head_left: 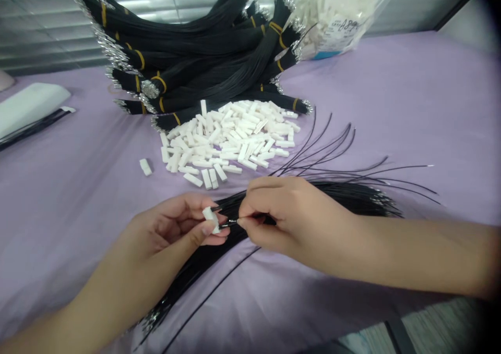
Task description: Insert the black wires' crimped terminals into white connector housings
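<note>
Between the thumb and fingers of my left hand (172,229) sits a small white plastic connector housing (211,219). My right hand (285,213) pinches a thin black wire (233,221) with a silver terminal at its tip, close to the right side of the housing. Dark wire also shows at the housing's upper edge; whether it is seated inside, I cannot tell. Beneath both hands lies a long loose bundle of black wires (211,260), with silver tips at both ends. Several single wires (332,140) fan out beyond my right hand.
A pile of white connector housings (235,135) lies behind my hands, with one housing (145,167) apart at left. Banded black wire bundles (203,46) are stacked behind it. A clear bag of white parts (336,15) stands back right. White sheet material (35,104) lies left on the purple cloth (430,109).
</note>
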### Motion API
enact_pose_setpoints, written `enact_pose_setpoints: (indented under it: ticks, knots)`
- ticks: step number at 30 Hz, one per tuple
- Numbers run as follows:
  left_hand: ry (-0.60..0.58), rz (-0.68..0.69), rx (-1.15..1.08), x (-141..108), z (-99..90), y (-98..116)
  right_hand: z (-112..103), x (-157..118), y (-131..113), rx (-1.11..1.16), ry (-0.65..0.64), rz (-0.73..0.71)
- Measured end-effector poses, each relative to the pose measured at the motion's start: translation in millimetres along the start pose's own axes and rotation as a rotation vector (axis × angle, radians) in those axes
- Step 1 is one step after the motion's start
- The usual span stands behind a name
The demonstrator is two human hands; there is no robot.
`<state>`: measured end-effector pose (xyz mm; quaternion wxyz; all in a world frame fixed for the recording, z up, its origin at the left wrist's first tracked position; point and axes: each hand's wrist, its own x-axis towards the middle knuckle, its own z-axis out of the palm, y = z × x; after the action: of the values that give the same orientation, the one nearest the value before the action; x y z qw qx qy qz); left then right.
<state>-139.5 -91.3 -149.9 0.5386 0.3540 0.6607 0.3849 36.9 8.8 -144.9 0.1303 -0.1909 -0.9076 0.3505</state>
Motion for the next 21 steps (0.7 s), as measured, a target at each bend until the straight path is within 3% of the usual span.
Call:
enact_pose_setpoints:
  ticks: [6,12,21]
  knots:
    - [-0.024,-0.023,-0.073,0,-0.9,2,-27,1,-14,-0.089,0.118,-0.069]
    - [-0.035,-0.041,-0.104,1,-1.1,1,-17,13,-14,-0.113,-0.086,0.053]
    - [-0.039,-0.033,-0.103,2,-3.0,-2,-11,15,-9,-0.017,-0.129,0.119]
